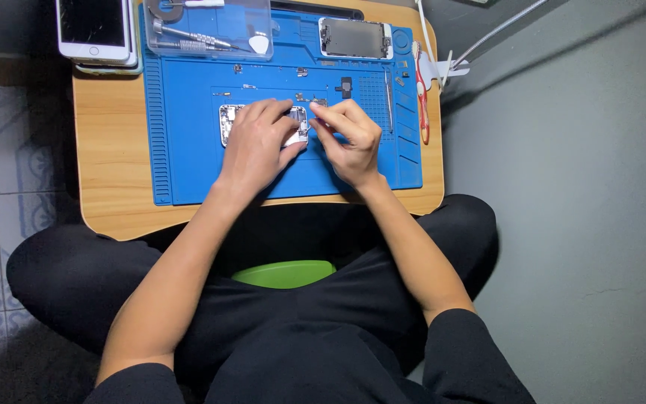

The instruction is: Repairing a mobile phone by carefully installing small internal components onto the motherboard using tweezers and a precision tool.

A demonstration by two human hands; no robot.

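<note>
Head view, near to far.

1. Lap, lower frame: person seated cross-legged, black clothing; green rounded object [284,273] between legs, just below bench edge. Kind unclear.

2. Forearms: both rise from lower frame and converge at centre of the mat.

3. Bench [110,150]: small wooden top, rounded corners, mid to upper frame. Blue work mat [188,150] covers most of it.

4. Left hand [256,146]: palm down over opened phone body [227,123], centre of mat. Fingers curled on its far edge, thumb pressing at its right end; grip closed on the phone body, steadying it. Most of the body hidden under the hand; left end w/ exposed internals shows.

5. Right hand [349,138]: just right of the phone body, fingertips pinched together and aimed left toward its right end. Grip clenched on sth thin, too small to identify; poss. a fine tool or tiny part.

6. Key relation: phone body lies w/ long axis left-right across frame. Right hand's pinch meets it at the right end, touching or nearly so, right by left thumb. Left hand sits on top; right hand works from the side.

7. Farther on mat: small black part [345,87] and scattered tiny screws/bits just above the hands. Thin metal tool [388,101] lying upright in frame at right.

8. Right mat edge: red-handled tool [422,105], long axis top-bottom.

9. Far edge: detached screen assembly [354,38], upper centre-right. Clear plastic tray [207,30] w/ drivers and pick, upper centre-left.

10. Upper left: white phone [93,28], screen up, stacked on another item, partly off the mat.

11. Upper right: white cables [487,37] running off bench.
</note>
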